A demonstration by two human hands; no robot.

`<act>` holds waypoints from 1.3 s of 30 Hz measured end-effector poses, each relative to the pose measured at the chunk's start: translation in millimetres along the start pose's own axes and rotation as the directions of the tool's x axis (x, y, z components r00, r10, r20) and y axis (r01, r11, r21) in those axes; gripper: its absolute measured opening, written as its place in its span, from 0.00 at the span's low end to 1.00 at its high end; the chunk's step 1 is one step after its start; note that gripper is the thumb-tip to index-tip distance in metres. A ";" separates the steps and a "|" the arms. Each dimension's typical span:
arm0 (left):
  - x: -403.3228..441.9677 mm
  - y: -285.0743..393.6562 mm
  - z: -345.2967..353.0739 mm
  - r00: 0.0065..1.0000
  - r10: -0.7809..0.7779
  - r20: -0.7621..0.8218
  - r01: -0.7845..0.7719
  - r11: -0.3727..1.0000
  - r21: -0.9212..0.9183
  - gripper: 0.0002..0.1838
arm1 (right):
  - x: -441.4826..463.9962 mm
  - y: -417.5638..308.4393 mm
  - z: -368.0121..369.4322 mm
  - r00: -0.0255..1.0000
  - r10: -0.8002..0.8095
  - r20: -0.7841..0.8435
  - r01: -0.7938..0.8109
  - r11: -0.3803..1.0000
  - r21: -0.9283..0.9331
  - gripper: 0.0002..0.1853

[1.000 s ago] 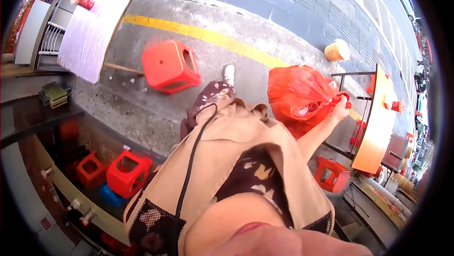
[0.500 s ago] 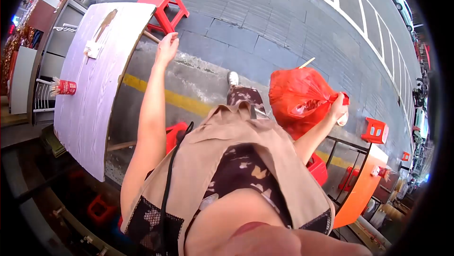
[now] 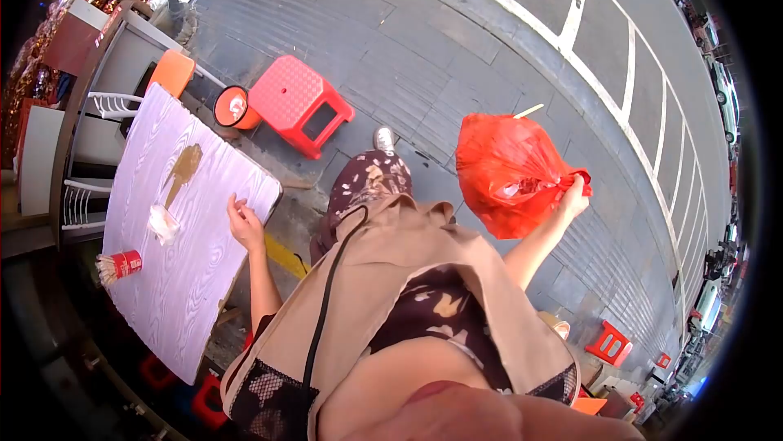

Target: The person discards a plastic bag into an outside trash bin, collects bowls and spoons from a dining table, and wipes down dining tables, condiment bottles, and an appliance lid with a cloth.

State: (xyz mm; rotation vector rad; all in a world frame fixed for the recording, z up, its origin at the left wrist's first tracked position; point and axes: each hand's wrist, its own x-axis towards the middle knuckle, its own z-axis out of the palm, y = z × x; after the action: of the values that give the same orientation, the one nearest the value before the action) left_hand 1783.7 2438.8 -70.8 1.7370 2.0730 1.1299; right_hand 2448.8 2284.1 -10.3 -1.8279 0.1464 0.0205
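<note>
My right hand [image 3: 574,200] is closed around the gathered neck of a full red plastic bag [image 3: 510,172], which hangs out to the right. A thin pale stick [image 3: 528,111] pokes out of the bag's far side. My left hand [image 3: 246,225] holds nothing, its fingers loosely curled and apart. It is at the near edge of a pale wood-grain table [image 3: 216,262]; whether it touches the top I cannot tell. On that table are a brown spill [image 3: 185,165], a crumpled white tissue [image 3: 163,225] and a red holder of thin sticks [image 3: 122,265].
A red plastic stool [image 3: 285,99] stands past the table's corner, beside an orange bin [image 3: 236,107] and an orange stool [image 3: 172,72]. Another red stool [image 3: 609,344] is at the lower right. Grey paving lies ahead, with white-lined parking bays [image 3: 608,29] beyond.
I have stepped forward, so the table and stool appear nearer. My left hand has come back from reaching far ahead to the table's edge. My right hand still holds the bag.
</note>
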 end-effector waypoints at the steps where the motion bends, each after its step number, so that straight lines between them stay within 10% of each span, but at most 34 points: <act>1: 47.4 9.9 45.3 0.997 0.060 -0.041 -0.060 0.998 -0.002 0.21 | 7.0 -14.5 48.5 0.999 -0.049 -0.009 0.049 0.994 0.094 0.16; 4: 187.2 77.0 196.2 0.999 0.036 0.004 -0.033 0.939 -0.343 0.23 | 44.7 -66.8 198.9 0.995 -0.085 -0.047 0.082 0.995 -0.054 0.17; 10: 403.7 301.4 373.1 0.903 0.423 0.072 -0.352 0.827 -0.438 0.24 | 88.7 -153.8 408.5 0.985 -0.118 0.128 0.136 0.981 -0.142 0.15; 15: 542.0 303.3 517.9 0.850 0.457 0.260 -0.386 0.878 -0.282 0.26 | 114.5 -203.8 648.1 0.943 -0.014 0.332 0.055 0.992 -0.115 0.13; 19: 577.9 113.2 620.5 0.876 -0.248 0.413 0.163 0.960 0.229 0.29 | 175.4 -152.2 892.3 0.876 -0.058 0.479 0.223 0.929 -0.295 0.16; 20: 580.8 103.9 600.2 0.648 -0.651 0.395 0.471 0.750 0.464 0.26 | 130.9 -194.7 924.2 0.851 0.045 0.524 0.140 0.941 -0.308 0.17; 21: 570.4 90.4 582.2 0.603 -0.726 0.330 0.521 0.672 0.526 0.22 | 126.6 -200.3 958.5 0.801 0.151 0.579 0.040 0.952 -0.305 0.16; 26: 588.0 99.6 539.7 0.519 -0.708 0.480 0.475 0.705 0.527 0.15 | 82.6 -278.5 1142.3 0.678 0.364 0.638 -0.078 0.899 -0.431 0.14; 33: 824.8 79.9 713.8 0.249 -0.798 0.549 0.740 0.522 0.424 0.13 | 23.6 -378.5 1463.2 0.458 0.338 0.823 -0.340 0.921 -0.189 0.10; 36: 1005.7 75.6 830.4 0.302 -0.769 0.564 0.898 0.428 0.103 0.12 | -3.4 -402.5 1587.8 0.418 0.362 0.833 -0.319 0.917 -0.238 0.10; 39: 1164.4 110.8 897.0 0.640 -0.515 0.570 0.737 0.620 -0.268 0.15 | -36.7 -424.6 1693.8 0.352 0.376 0.857 -0.344 0.904 -0.255 0.10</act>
State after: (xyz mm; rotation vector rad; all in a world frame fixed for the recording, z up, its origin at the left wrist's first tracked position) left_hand 2074.7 3871.7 -256.8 0.7658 1.6843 0.8037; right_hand 2566.3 4026.5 -39.0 -1.5375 -0.2255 1.3357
